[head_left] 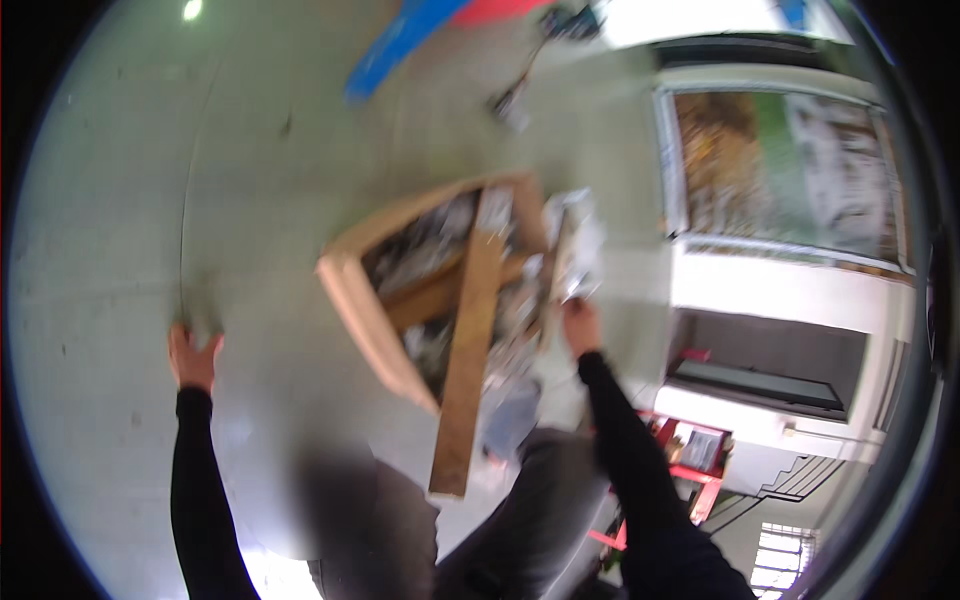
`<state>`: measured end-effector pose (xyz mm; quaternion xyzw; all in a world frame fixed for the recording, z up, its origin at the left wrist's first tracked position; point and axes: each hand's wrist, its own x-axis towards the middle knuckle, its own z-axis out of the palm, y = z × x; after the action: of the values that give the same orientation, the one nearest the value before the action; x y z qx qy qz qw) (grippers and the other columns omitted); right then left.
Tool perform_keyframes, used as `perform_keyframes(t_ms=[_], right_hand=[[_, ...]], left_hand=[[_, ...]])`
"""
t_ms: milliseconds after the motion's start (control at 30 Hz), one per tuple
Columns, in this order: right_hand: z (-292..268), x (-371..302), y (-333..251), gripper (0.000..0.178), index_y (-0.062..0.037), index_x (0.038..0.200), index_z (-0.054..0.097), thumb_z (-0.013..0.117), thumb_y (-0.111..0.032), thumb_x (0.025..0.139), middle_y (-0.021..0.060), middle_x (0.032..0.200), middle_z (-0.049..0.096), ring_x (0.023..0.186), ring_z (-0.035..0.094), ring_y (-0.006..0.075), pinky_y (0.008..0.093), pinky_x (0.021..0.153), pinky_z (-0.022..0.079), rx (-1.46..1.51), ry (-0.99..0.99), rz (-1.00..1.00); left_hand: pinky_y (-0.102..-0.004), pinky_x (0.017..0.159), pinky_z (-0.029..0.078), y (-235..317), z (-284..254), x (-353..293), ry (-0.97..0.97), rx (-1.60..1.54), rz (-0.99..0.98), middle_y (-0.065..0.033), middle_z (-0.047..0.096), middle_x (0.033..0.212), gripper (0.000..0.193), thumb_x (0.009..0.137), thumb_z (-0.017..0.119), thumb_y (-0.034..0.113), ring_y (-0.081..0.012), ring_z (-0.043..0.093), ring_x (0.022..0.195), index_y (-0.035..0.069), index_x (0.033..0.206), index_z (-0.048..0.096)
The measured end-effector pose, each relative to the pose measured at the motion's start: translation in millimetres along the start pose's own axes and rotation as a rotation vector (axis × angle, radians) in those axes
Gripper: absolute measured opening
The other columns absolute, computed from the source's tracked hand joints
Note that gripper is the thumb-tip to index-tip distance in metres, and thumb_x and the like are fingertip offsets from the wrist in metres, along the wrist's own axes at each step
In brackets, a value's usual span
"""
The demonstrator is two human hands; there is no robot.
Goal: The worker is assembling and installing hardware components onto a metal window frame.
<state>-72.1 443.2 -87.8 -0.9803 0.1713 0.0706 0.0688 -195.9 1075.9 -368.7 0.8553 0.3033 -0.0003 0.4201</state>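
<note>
- From my end I see the left hand (195,360) open, thumb and fingers spread apart, out over the pale grey-green floor (110,230), well apart from everything else.
- I read the right hand (581,327) as curled, its fingertips at the near end of some clear plastic (580,245); blur keeps me from telling whether it grips the plastic or only touches it.
- That plastic stretches forward from the right hand, just beside the right side of an open cardboard box (372,338).
- The box sits between my two hands, nearer the right one, turned at an angle on the floor.
- Inside it, left of the right hand, I make out crumpled plastic wrap (430,240) and a short brown strip (425,298).
- A long brown strip (464,350) lies across the box, left of the right hand, its near end jutting past the rim toward the wearer's knees (540,500).
- Well beyond both hands, a blue object (405,45) shows, blurred.
- Off to the right of the right hand, I see a framed panel (770,180) and, nearer the wearer, a red stand (706,487).
</note>
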Motion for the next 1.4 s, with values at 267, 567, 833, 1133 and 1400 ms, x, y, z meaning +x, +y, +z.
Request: perform_keyframes(t_ms=[267, 567, 833, 1133, 1400], right_hand=[[-102, -81, -185, 0.034, -0.0063, 0.088, 0.065, 0.067, -0.039, 0.095, -0.0004, 0.07, 0.054, 0.06, 0.051, 0.0069, 0.0276, 0.049, 0.04, 0.544, -0.348, 0.119], [-139, -82, -91, 0.037, -0.0005, 0.099, 0.074, 0.076, -0.032, 0.08, 0.0128, 0.093, 0.073, 0.088, 0.067, 0.0206, 0.0324, 0.082, 0.052, 0.578, -0.014, 0.245], [-143, -109, -199, 0.038, 0.002, 0.096, 0.072, 0.071, -0.035, 0.092, 0.0069, 0.084, 0.071, 0.078, 0.062, 0.0132, 0.0316, 0.073, 0.05, 0.999, 0.103, -0.086], [-143, -212, -243, 0.023, -0.0002, 0.099, 0.07, 0.072, -0.022, 0.093, 0.0015, 0.086, 0.067, 0.081, 0.06, 0.0103, 0.0278, 0.074, 0.049, 1.336, -0.058, 0.194], [-358, -333, -320, 0.011, -0.0024, 0.102, 0.062, 0.067, -0.009, 0.094, 0.0142, 0.09, 0.064, 0.073, 0.065, 0.0292, 0.0369, 0.064, 0.048, 1.105, 0.636, -0.795]], left_hand=[[-0.0495, 0.078, 0.045, 18, 5, -13, 0.018, 0.086, -0.055, -0.0187, 0.055, 0.096, 0.057, 0.062, 0.088, 0.014, -0.0397, 0.054, 0.095, 0.0, 0.101, 0.049], [-0.0429, 0.072, 0.047, 278, -45, 42, -0.024, -0.456, 0.357, -0.0153, 0.061, 0.079, 0.026, 0.086, 0.074, 0.02, -0.0304, 0.06, 0.078, -0.001, 0.079, 0.063], [-0.0406, 0.069, 0.047, 758, -293, -207, -0.284, -1.192, 1.76, -0.0115, 0.054, 0.087, 0.024, 0.087, 0.077, 0.025, -0.0284, 0.056, 0.08, 0.003, 0.087, 0.068], [-0.0422, 0.078, 0.047, 870, -242, -274, -0.937, -0.155, 2.023, -0.0207, 0.055, 0.087, 0.057, 0.099, 0.058, 0.048, -0.0345, 0.059, 0.084, -0.001, 0.071, 0.068], [-0.0383, 0.051, 0.031, 886, -235, -253, -1.062, -0.026, 2.043, -0.0063, 0.032, 0.053, 0.064, 0.099, 0.062, 0.044, -0.0138, 0.035, 0.052, -0.001, 0.058, 0.044]])
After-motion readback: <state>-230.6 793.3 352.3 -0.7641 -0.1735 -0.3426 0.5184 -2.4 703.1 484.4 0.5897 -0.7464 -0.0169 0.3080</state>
